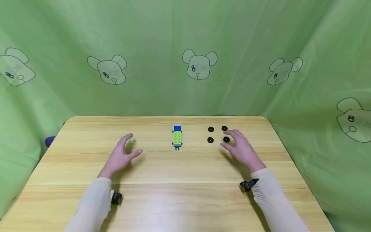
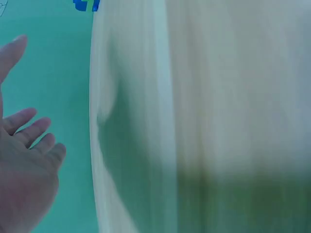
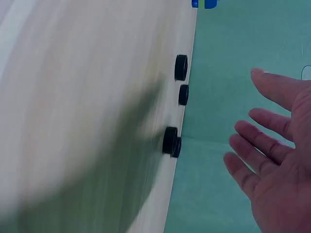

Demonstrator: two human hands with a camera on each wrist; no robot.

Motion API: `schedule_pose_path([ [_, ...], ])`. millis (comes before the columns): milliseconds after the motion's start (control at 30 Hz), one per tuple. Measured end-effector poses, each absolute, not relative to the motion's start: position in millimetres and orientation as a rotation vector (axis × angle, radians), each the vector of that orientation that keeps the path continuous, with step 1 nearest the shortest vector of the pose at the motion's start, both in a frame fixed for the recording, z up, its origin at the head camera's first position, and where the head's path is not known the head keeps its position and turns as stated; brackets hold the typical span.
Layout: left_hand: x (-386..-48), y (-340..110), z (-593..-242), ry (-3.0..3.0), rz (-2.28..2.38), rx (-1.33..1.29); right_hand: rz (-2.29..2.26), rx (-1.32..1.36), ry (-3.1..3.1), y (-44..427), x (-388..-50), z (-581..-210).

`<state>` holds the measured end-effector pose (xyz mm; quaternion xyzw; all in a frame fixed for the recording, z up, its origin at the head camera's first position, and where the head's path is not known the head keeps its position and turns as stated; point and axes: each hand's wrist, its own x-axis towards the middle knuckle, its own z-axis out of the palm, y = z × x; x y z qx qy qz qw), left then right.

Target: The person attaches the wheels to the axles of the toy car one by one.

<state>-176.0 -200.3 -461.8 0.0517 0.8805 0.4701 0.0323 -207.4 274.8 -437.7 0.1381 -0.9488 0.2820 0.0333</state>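
Note:
A toy block vehicle base (image 1: 177, 138), lime green with studs and blue at both ends, lies on the table between the hands. To its right are several small black wheels (image 1: 210, 140), set out in two rows. My right hand (image 1: 242, 149) hovers beside the right-hand wheels (image 1: 226, 139), thumb and fingers spread, holding nothing. In the right wrist view this hand (image 3: 286, 160) is clearly apart from the wheels (image 3: 181, 68). Left of the base, my left hand (image 1: 121, 156) is raised over the table with its fingers spread and nothing in them.
The wooden table (image 1: 179, 193) fills the lower part of the head view. A green curtain (image 1: 156, 93) with printed bear heads hangs behind it and along both sides. Part of a purple object (image 1: 50, 141) shows past the table's left edge.

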Motion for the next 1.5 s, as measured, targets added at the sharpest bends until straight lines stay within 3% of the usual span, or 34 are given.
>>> schedule_pose_path([
  [633, -207, -146, -459, 2.534, 1.618, 0.276, 1.045, 0.418, -3.001, 242, -229, -447],
  [1500, -251, -91, -472, 2.571, 1.431, 0.417, 1.048, 0.417, -3.029, 231, -243, -463],
])
